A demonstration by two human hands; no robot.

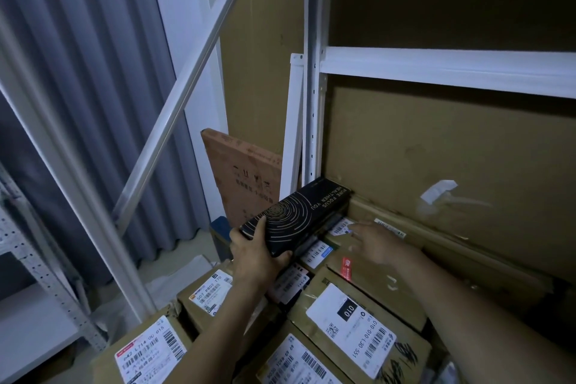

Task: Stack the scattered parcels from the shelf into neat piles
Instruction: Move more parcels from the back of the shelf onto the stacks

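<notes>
Now, with my left hand (253, 254) curled round the near end of the black box (296, 217), tilted above the labelled parcels (350, 316), I should square it to their edges while my right hand (374, 241), fingers spread, steadies the pile.

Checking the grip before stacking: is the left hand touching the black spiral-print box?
Touching. The head view shows the left hand gripping the near end of the black box, thumb on its top face, fingers curled round its lower edge.
</notes>
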